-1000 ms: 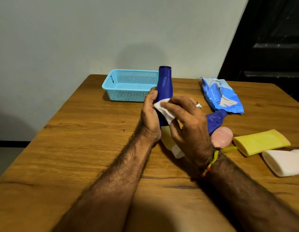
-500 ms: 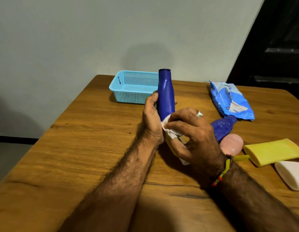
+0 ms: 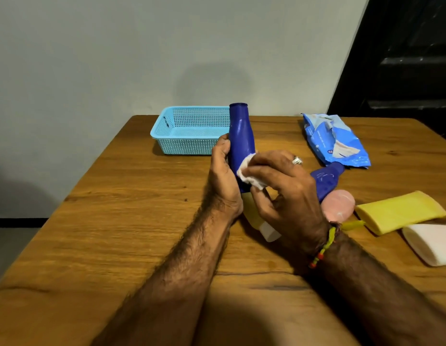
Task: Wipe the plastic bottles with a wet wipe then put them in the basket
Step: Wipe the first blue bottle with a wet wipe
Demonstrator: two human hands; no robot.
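Wipe (image 3: 250, 176) slid back up bottle (image 3: 240, 141) since half sec ago. Left hand (image 3: 223, 176) wrapped round lower body, upright above tabletop (image 3: 112, 221); right hand (image 3: 284, 186) pinching wipe on it. Guessing light, stiff, slick when wet, so grip mid-body. Basket (image 3: 172, 143) just behind.

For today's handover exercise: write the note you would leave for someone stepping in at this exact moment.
Left hand grips the upright dark blue bottle. Right hand presses a white wet wipe against its side.
The light blue basket holds no bottles.
Unwiped on the table: second blue bottle, pink bottle, yellow bottle, white bottle, another partly hidden under the hands.
Left: finish wiping, basket it, repeat.
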